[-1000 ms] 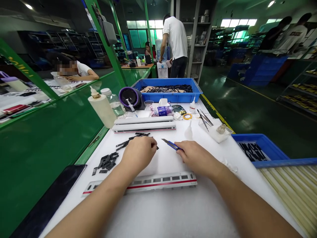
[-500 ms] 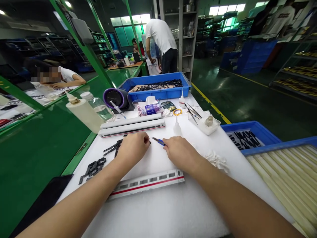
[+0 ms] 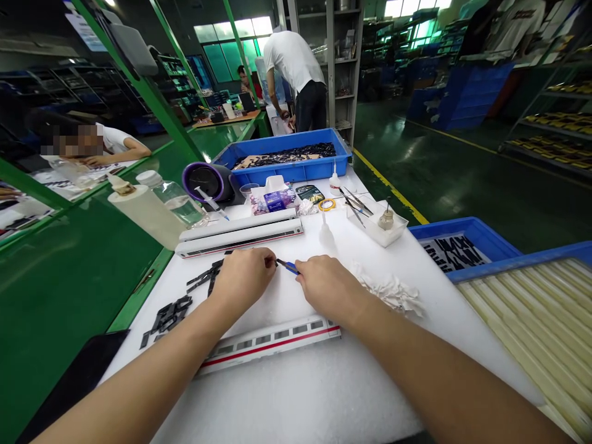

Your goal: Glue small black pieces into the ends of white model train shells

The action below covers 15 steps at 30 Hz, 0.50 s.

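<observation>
My right hand is closed round a blue craft knife, its blade pointing left. The blade tip meets a small black piece pinched in the fingers of my left hand. Most of that piece is hidden by the fingers. Below both hands lies a white train body with a red stripe and a row of windows. Black strips lie beside my left hand, and a pile of black pieces is further left. Two more white train bodies lie behind my left hand.
Crumpled white tissue lies right of my right hand. Behind are a small dropper bottle, a white tray, a tissue pack and a blue bin. A person bends over beyond.
The knife has moved left, and its tip now meets the black piece in my left hand. The whole view has shifted slightly.
</observation>
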Each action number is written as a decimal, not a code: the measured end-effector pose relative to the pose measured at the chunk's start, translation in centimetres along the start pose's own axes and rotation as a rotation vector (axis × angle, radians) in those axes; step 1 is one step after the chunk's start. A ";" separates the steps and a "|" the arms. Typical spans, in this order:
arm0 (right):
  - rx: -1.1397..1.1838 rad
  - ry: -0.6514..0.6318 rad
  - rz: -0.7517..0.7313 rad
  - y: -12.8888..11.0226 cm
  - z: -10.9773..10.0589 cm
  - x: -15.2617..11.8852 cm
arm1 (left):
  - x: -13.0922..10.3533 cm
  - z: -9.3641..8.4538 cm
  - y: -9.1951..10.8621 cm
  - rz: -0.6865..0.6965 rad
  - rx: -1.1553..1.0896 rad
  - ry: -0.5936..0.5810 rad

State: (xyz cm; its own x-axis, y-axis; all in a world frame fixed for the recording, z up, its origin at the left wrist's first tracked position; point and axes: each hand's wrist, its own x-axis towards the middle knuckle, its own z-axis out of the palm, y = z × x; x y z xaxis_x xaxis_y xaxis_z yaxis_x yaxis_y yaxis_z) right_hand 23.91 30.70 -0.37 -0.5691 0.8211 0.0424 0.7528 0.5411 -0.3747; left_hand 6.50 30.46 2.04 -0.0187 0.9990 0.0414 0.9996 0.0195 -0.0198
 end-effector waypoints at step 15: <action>0.035 -0.055 0.024 -0.2 -0.3 0.3 | 0.3 0.4 -0.1 -0.003 -0.029 -0.020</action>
State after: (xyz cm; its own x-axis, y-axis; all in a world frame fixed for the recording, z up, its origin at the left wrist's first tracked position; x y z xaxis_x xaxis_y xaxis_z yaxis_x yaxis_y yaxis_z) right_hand 23.70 30.86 -0.01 -0.5692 0.8220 -0.0177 0.7549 0.5140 -0.4074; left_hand 6.42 30.77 1.64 -0.0214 0.9995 0.0218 0.9997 0.0212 0.0090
